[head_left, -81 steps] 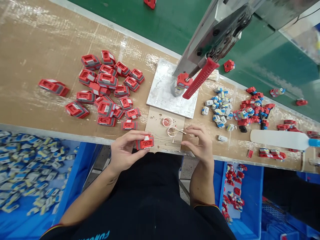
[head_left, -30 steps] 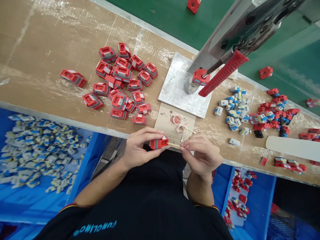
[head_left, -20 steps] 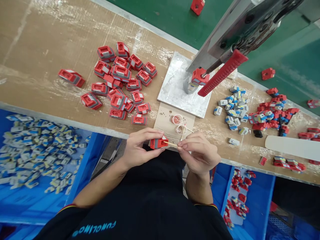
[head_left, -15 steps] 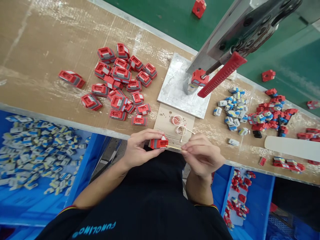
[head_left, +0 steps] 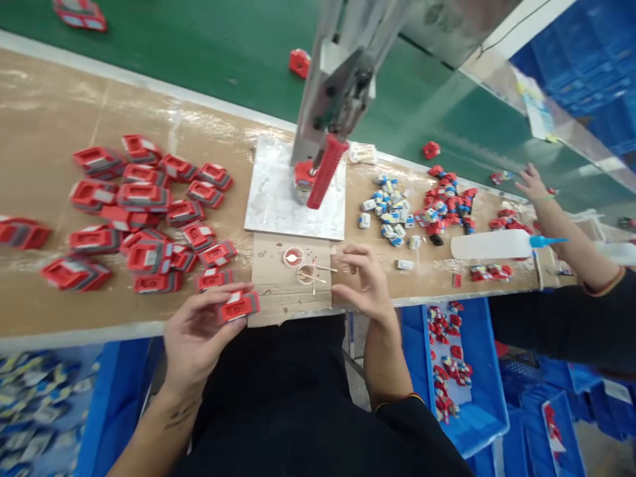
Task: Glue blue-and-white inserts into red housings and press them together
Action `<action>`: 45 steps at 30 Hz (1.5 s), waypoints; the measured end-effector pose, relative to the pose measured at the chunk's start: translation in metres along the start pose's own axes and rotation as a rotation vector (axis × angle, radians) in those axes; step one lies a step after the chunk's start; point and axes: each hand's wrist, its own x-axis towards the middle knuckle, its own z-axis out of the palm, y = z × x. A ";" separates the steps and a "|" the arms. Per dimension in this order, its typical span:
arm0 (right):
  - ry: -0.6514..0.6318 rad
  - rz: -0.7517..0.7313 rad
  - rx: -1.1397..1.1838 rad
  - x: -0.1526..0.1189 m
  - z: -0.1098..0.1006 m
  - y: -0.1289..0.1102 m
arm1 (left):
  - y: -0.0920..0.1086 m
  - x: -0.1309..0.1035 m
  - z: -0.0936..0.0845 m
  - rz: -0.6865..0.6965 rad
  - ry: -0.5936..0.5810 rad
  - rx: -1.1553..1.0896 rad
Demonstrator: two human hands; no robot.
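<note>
My left hand (head_left: 199, 328) pinches a red and grey plastic toy part (head_left: 239, 307) between thumb and fingers, above the bench's front edge. Fingers apart and holding nothing, my right hand (head_left: 368, 285) hovers over the bench to the right of a cardboard sheet (head_left: 268, 285). On that sheet stand a small cup with red contents (head_left: 293, 257) and a second small round cup (head_left: 307, 273). Several cotton swabs (head_left: 318, 279) lie across the second cup, one end close to my right fingertips.
Behind the cardboard, a lever press (head_left: 330, 169) stands on a metal plate (head_left: 268, 192). Red parts (head_left: 144, 197) are heaped left, white-blue parts (head_left: 390, 205) right. A white squeeze bottle (head_left: 489, 245) lies further right, where a co-worker's arm (head_left: 556, 212) reaches across. Blue bins (head_left: 479, 371) stand below.
My right hand has let go of the swab, which now lies at the cup, and its fingers have spread. The left hand still holds the red part. The view has swung right.
</note>
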 end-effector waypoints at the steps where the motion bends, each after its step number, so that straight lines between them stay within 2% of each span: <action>1: 0.097 0.018 -0.015 -0.002 -0.017 0.008 | 0.002 0.000 -0.003 -0.017 0.016 -0.003; 3: 0.293 0.082 -0.122 -0.003 -0.051 0.028 | 0.005 -0.001 -0.007 -0.047 0.043 -0.008; 4: 0.347 0.138 -0.220 -0.001 -0.065 0.040 | 0.007 0.000 -0.007 -0.058 0.056 -0.009; 5: 0.345 0.210 -0.338 0.002 -0.075 0.052 | 0.009 0.001 -0.006 -0.062 0.067 -0.008; 8: 0.135 0.390 -0.618 0.021 -0.081 0.081 | 0.013 0.004 0.000 -0.028 0.074 -0.006; 9: 0.080 0.408 -0.646 0.027 -0.078 0.087 | 0.015 0.005 0.003 -0.016 0.069 -0.006; 11: 0.061 0.395 -0.632 0.033 -0.068 0.089 | 0.016 0.005 0.007 0.005 0.063 0.002; 14: 0.100 0.321 -0.543 0.024 -0.058 0.074 | 0.014 0.001 0.007 0.012 0.102 0.047; 16: 0.123 0.263 -0.478 0.009 -0.053 0.054 | 0.010 -0.001 0.004 -0.003 0.127 0.071; 18: 0.153 0.197 -0.380 -0.008 -0.044 0.031 | 0.007 -0.001 0.003 -0.049 0.102 0.067; 20: 0.180 0.115 -0.176 -0.019 -0.031 0.008 | 0.005 0.003 0.004 -0.101 0.017 0.037; 23: 0.184 0.013 0.266 -0.022 -0.007 -0.019 | 0.006 0.009 0.012 -0.113 -0.101 0.018; 27: 0.127 -0.027 0.645 -0.016 0.017 -0.037 | 0.008 0.009 0.024 -0.110 -0.126 0.000; 31: 0.130 -0.089 0.620 -0.009 0.022 -0.041 | 0.003 0.003 0.030 -0.152 -0.115 -0.090; 34: 0.052 -0.134 0.568 -0.002 0.021 -0.044 | 0.001 0.002 0.035 -0.216 -0.158 -0.213; 39: -0.068 -0.129 0.625 0.004 0.022 -0.051 | 0.011 0.006 0.044 -0.377 -0.201 -0.403; 45: -0.177 -0.200 0.462 0.012 0.026 -0.059 | 0.015 0.006 0.043 -0.433 -0.292 -0.415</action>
